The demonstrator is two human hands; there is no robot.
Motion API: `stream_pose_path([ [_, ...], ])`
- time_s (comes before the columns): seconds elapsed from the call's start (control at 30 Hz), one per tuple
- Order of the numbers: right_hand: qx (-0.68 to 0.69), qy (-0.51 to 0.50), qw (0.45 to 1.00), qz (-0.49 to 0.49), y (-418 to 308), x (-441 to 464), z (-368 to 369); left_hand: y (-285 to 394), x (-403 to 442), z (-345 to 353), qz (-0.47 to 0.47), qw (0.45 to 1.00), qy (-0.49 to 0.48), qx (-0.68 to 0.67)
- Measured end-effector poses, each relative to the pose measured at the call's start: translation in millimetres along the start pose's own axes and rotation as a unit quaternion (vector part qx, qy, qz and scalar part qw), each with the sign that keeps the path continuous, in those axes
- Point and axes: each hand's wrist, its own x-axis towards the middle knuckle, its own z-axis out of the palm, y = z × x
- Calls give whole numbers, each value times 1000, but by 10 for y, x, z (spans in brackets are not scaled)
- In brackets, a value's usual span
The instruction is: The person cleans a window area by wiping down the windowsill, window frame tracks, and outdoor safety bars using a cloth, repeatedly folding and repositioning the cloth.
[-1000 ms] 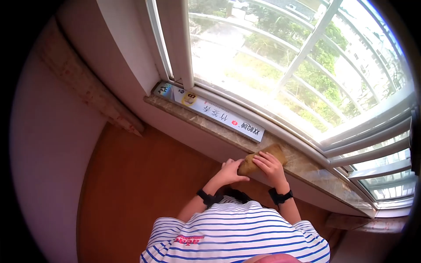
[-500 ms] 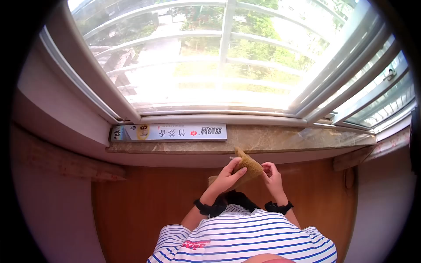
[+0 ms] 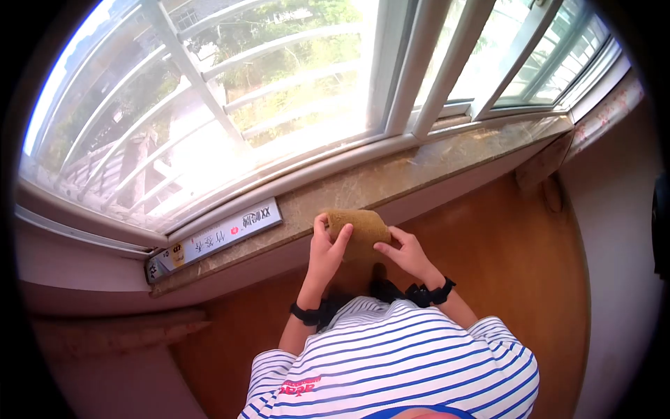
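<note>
Far left: printed box point(image 3: 216, 239) on stone sill point(image 3: 447, 164). Left hand point(image 3: 326, 253) closed on the left end of brown cloth point(image 3: 364, 230), thumb on top. Cloth spans both hands, overlapping sill edge in view; contact unclear. Right hand point(image 3: 406, 253) pinches its right end.

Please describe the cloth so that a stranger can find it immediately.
Find the large window, then the brown stone sill beneath it. Near the sill's front edge, the left hand and right hand hold the cloth. It is plain yellowish-brown, unlike the long, pale, printed box on the sill.
</note>
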Motion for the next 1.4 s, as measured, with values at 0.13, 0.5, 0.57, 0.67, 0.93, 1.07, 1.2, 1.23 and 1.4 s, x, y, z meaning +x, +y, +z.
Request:
stream_pose_path([
  [0.13, 2, 46, 995, -91, -22, 85, -322, 83, 89, 344, -84, 993, 72, -42],
  [0.5, -365, -113, 868, -318, -740, 1415, -1614, 36, 494, 1210, 54, 978, 173, -107],
  [0.57, -434, -88, 837, -320, -603, 1771, -1834, 10, 475, 1337, -52, 973, 147, -172],
  [0.67, -448, -44, 821, -350, -182, 1898, -2014, -248, 431, 1397, -101, 984, 86, -115],
  [0.93, -365, 248, 848, -292, 594, 1378, -2265, -213, 1005, 921, 242, 795, 175, 528],
  [1.07, -384, 219, 852, -281, 607, 1520, -2395, -315, 1175, 706, 226, 772, 78, 589],
  [1.2, -410, 190, 850, -270, 583, 1718, -2442, -365, 1283, 575, 248, 787, 67, 561],
  [1.23, -412, 190, 849, -271, 568, 1755, -2459, -364, 1288, 546, 272, 786, 65, 552],
  [1.4, -430, 232, 794, -361, 476, 1825, -2465, 11, 1159, 410, 157, 889, 74, 424],
])
